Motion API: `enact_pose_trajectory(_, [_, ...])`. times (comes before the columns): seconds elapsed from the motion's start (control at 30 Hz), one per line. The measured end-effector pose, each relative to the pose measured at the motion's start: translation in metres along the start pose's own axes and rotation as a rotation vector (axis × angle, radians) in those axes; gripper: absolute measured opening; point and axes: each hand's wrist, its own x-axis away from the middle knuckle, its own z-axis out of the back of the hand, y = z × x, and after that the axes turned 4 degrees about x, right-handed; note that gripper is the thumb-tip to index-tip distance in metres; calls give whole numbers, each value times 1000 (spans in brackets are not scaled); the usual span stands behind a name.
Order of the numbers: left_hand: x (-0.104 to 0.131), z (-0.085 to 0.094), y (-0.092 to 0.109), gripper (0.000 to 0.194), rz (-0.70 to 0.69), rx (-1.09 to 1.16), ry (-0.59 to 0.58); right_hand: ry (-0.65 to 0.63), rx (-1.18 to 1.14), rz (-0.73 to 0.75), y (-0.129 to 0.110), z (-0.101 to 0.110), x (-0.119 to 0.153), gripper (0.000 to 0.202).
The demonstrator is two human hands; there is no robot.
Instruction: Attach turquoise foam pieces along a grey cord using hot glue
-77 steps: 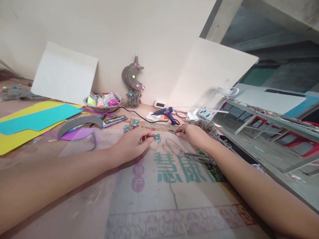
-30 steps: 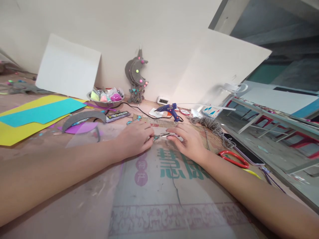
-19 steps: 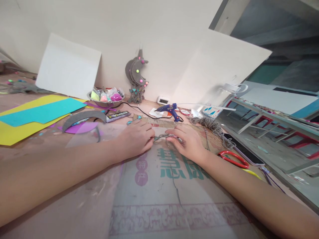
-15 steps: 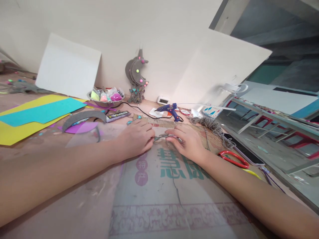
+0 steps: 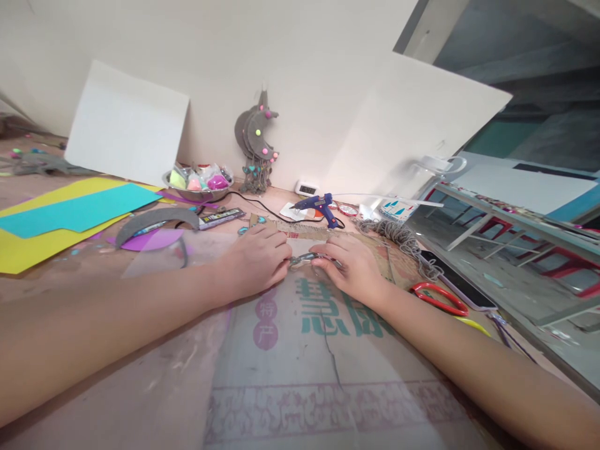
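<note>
A thin, greyish twisted strand [image 5: 304, 257] stretches between my two hands, low over the printed sheet; its exact kind is too small to make out. My left hand [image 5: 257, 261] is closed with fingers curled around one end. From the other side, my right hand [image 5: 349, 267] pinches the strand between thumb and fingers. Most of what lies inside each hand is hidden. Beneath them is cardboard with green and purple print [image 5: 323, 312], covered by a clear plastic sheet. A loose grey thread [image 5: 332, 356] lies on it, towards me.
Behind my hands lies a blue glue gun [image 5: 319, 203] with its cord. To the right are grey yarn [image 5: 398, 240], a phone [image 5: 457, 281] and red-handled scissors [image 5: 440, 300]. Coloured sheets [image 5: 84, 209] and a bowl of packets [image 5: 201, 192] stand left. A moon ornament [image 5: 257, 137] hangs behind.
The strand between my fingers has turned slightly and shows a little more clearly. Both hands stay in nearly the same place, and the things around them have not moved.
</note>
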Motion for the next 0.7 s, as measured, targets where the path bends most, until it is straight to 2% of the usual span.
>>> enact_pose_trajectory(0.3, [0,0,-1,18,-7,39,9,27,-26,-13,-1,1,0,22])
enact_pose_trajectory(0.5, [0,-1,-2,17,58,110,7,65,-80,-105,-2,2,-1,22])
enact_pose_trajectory(0.7, [1,-2,-2,19,72,108,21,51,-46,-61,-3,2,-2,24])
